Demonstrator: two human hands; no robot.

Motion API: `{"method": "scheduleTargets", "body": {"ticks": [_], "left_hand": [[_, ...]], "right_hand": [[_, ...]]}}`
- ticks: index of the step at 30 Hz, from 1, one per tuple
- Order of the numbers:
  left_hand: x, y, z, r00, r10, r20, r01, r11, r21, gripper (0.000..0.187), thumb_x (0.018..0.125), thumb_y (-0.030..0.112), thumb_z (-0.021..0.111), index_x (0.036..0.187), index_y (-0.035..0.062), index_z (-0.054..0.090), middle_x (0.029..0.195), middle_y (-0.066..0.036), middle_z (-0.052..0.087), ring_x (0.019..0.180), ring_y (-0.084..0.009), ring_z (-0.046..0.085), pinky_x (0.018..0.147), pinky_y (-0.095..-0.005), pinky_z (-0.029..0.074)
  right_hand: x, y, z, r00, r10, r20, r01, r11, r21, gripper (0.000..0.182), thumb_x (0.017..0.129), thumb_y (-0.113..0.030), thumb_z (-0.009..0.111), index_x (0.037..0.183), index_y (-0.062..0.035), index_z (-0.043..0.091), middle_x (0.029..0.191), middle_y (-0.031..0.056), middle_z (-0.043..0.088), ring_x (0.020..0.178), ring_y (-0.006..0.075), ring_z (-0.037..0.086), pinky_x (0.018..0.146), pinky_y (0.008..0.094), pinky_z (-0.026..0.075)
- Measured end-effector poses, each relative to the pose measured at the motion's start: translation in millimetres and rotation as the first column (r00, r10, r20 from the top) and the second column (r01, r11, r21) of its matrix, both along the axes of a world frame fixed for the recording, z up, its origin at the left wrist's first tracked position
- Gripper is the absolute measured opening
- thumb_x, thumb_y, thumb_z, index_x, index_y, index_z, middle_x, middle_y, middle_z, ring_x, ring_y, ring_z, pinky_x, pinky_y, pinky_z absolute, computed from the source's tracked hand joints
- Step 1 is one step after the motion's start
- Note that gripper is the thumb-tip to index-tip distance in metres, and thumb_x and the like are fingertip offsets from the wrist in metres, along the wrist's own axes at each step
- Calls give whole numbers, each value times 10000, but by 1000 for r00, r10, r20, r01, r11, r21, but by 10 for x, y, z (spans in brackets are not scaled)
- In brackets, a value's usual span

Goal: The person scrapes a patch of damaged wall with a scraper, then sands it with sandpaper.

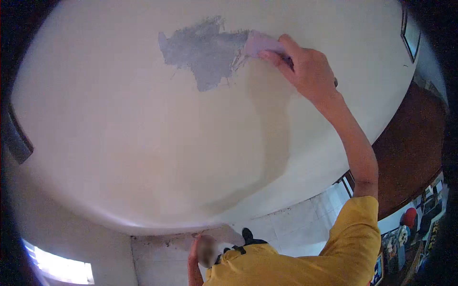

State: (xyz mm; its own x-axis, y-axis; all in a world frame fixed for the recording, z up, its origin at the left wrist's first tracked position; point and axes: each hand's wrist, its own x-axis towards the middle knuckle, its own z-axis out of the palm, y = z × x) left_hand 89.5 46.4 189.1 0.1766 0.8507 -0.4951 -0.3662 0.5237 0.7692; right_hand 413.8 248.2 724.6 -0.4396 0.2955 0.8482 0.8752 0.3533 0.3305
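My right hand [307, 66] is raised against the pale wall [191, 143], its fingers and thumb pinching a flat, pale purple piece [262, 44]. That piece lies against the wall at the right edge of a rough grey patch [200, 52] with ragged borders. Low in the view, close to my waist, my left hand [193, 252] is curled beside a blurred brownish oval thing [206, 251]. I cannot tell what this oval thing is.
Pale floor tiles [296, 229] run along the foot of the wall, with dirt near the corner. A bright window [57, 264] shows at lower left. Right of me are a dark brown surface [410, 148] and shelves of assorted items [400, 243]. A framed object [410, 35] hangs upper right.
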Motion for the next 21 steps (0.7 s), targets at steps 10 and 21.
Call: {"method": "scheduleTargets", "body": {"ticks": [10,21], "left_hand": [[-68,-17,-240,1000,-12,-22,14,995,102,570,940,476,385,911,-20,663,867,-129,681,690,-200,634,630,-344,534],[-44,-16,-13,1000,-15,0,15,997,81,527,946,444,399,940,-15,658,862,-121,678,723,-200,637,687,-337,532]], "right_hand": [[-78,-67,-7,999,4,-46,-4,1000,12,384,906,-475,522,937,-94,492,539,130,574,500,336,604,446,447,478],[-29,-107,1,998,-23,-60,24,1000,6,370,908,-453,532,929,-86,492,542,130,581,509,336,610,454,440,493]]}}
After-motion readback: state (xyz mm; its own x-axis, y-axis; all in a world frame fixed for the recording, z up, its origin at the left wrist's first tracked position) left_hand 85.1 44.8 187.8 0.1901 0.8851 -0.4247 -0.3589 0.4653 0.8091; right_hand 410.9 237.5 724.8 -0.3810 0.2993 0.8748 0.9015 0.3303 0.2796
